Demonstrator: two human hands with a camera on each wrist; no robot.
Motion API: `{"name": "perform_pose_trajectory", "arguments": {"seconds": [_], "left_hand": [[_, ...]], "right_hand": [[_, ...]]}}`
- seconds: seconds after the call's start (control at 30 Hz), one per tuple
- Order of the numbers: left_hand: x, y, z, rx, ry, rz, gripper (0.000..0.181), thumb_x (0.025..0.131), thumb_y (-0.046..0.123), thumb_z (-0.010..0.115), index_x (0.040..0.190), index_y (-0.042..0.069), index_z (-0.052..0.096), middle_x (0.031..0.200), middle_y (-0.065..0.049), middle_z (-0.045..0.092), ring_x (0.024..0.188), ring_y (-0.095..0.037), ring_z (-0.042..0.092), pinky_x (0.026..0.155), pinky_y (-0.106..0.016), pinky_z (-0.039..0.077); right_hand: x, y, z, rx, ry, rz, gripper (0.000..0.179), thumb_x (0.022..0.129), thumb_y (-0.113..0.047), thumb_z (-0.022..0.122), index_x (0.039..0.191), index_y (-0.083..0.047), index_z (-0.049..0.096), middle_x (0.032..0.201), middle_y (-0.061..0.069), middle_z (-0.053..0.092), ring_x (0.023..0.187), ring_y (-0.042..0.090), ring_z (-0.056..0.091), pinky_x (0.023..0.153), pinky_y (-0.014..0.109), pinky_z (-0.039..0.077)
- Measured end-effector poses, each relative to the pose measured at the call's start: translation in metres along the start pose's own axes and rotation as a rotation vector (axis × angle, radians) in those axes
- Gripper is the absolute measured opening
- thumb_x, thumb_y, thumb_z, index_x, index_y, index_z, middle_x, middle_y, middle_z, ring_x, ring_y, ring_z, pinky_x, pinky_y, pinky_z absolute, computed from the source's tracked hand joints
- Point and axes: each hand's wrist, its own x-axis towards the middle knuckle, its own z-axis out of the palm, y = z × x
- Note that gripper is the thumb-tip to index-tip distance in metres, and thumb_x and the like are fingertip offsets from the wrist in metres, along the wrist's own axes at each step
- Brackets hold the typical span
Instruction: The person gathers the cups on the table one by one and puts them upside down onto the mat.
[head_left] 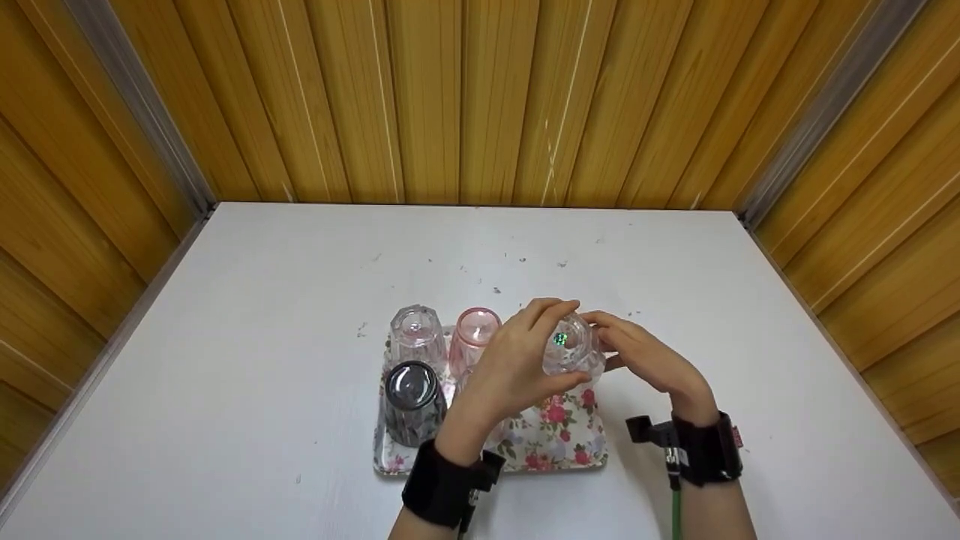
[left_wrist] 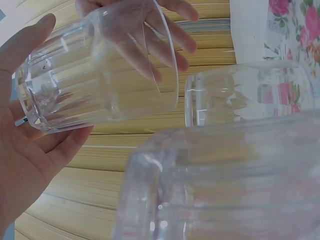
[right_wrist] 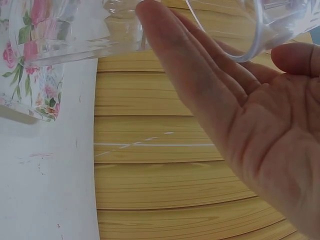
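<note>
My left hand (head_left: 517,360) grips a clear faceted glass (left_wrist: 100,70) round its base end, thumb on one side and fingers on the other. In the left wrist view the glass lies sideways, its wide rim toward my right hand (head_left: 649,356). The right hand's fingers are stretched out beside that rim, and several show through the glass. In the right wrist view its fingertips overlap another clear glass (right_wrist: 75,35), which stands upside down on the floral tray (head_left: 536,463). A further clear glass (left_wrist: 225,185) fills the near part of the left wrist view.
On the tray's left side, a clear glass (head_left: 417,341), a pink glass (head_left: 474,337) and a dark grey glass (head_left: 412,405) stand bottom up. Beneath is a white table (head_left: 262,337) with small scuffs. Yellow wood-look walls (head_left: 480,97) enclose the back and sides.
</note>
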Motion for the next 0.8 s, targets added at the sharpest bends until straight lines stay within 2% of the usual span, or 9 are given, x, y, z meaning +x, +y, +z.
{"name": "perform_pose_trajectory", "arguments": {"seconds": [0.23, 0.43, 0.8], "left_hand": [[0.0002, 0.0008, 0.0, 0.008, -0.002, -0.005, 0.076, 0.07, 0.045, 0.074, 0.132, 0.015, 0.043, 0.124, -0.001, 0.05, 0.113, -0.013, 0.051, 0.094, -0.027, 0.044], [0.0002, 0.0008, -0.0005, 0.008, -0.002, 0.002, 0.076, 0.07, 0.046, 0.073, 0.132, 0.014, 0.042, 0.125, -0.001, 0.05, 0.114, -0.014, 0.05, 0.095, -0.027, 0.043], [0.0003, -0.0004, -0.0001, 0.003, 0.028, 0.028, 0.076, 0.07, 0.046, 0.073, 0.132, 0.014, 0.043, 0.125, -0.002, 0.05, 0.113, -0.013, 0.051, 0.094, -0.027, 0.043]], "right_hand": [[0.0001, -0.0009, 0.0004, 0.0, -0.003, -0.002, 0.04, 0.1, -0.022, 0.025, 0.13, -0.002, 0.042, 0.111, 0.016, 0.056, 0.094, 0.019, 0.06, 0.076, 0.043, 0.052], [0.0002, -0.0004, 0.0006, 0.002, -0.004, 0.008, 0.042, 0.1, -0.027, 0.026, 0.13, -0.003, 0.043, 0.117, 0.023, 0.053, 0.096, 0.018, 0.059, 0.077, 0.041, 0.052], [0.0004, 0.0019, 0.0009, 0.037, -0.025, -0.016, 0.043, 0.1, -0.025, 0.026, 0.133, 0.0, 0.039, 0.117, 0.019, 0.052, 0.096, 0.018, 0.059, 0.076, 0.039, 0.053]]}}
